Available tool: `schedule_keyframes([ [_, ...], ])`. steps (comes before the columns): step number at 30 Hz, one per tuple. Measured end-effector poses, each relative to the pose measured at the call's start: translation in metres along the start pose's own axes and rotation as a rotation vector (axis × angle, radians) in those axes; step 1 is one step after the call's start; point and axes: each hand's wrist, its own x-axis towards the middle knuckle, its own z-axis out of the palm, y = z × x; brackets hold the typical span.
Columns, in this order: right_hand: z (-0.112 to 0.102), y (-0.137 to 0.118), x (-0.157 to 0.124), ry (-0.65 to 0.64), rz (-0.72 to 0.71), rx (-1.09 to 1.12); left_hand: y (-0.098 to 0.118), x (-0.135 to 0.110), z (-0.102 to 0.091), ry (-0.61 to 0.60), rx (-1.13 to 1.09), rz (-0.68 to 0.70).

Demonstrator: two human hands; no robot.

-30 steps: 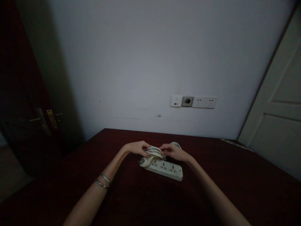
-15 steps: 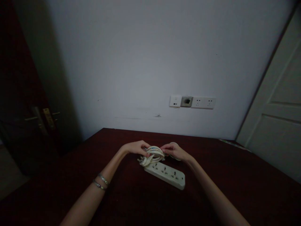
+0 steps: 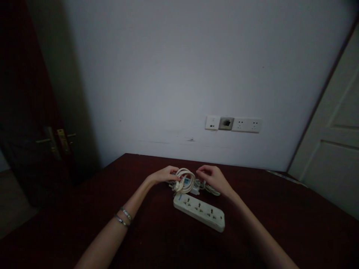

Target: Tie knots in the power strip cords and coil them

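Left hand (image 3: 165, 175) is pinched on the left side of a coiled white plastic-sheathed cable (image 3: 192, 182), thumb toward camera. Coil is tipped up behind the far-left end of the long white plastic power strip (image 3: 199, 213); side grip probably props the loops and holds them bunched. A pale moulded plug head (image 3: 178, 186) sits at the coil's left, just under the left thumb, so that grip likely steadies it too.

Right hand (image 3: 215, 179) is raised just right of the coil, thumb and fingertips drawn close together. Can't tell if a strand is between them; no clear contact with the coil.

Strip lies flat, sockets up, on the dark red-brown worktop (image 3: 151, 224), angled, near end to the right. Neither hand touches it; flat base should sit stable by itself.

Hard to read: a small white block with a blue patch (image 3: 194, 191) behind the coil, mostly screened by loops, identity unclear. A second pale cable bundle (image 3: 212, 191) is partly covered by the right hand; can't trace which lead joins what. Left fingertips hidden behind the loops. Both forearms cut off at the bottom edge. Dim light, soft detail.
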Motion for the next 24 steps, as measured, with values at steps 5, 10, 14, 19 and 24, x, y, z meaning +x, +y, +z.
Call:
schedule_keyframes([
  [5, 0.028, -0.016, -0.012, -0.395, 0.248, 0.185, 0.003, 0.0, 0.003, 0.011, -0.047, 0.015],
  [10, 0.049, -0.018, -0.014, -0.386, 0.335, 0.241, 0.007, 0.0, 0.006, 0.031, 0.006, 0.003],
  [14, 0.052, -0.02, -0.013, -0.355, 0.399, 0.322, 0.008, 0.001, 0.007, 0.068, -0.007, -0.03],
  [19, 0.055, -0.017, -0.013, -0.338, 0.468, 0.456, 0.007, 0.001, 0.008, 0.102, 0.001, -0.033],
  [24, 0.054, -0.007, -0.011, -0.337, 0.518, 0.636, 0.007, 0.0, 0.009, 0.107, -0.006, -0.013],
])
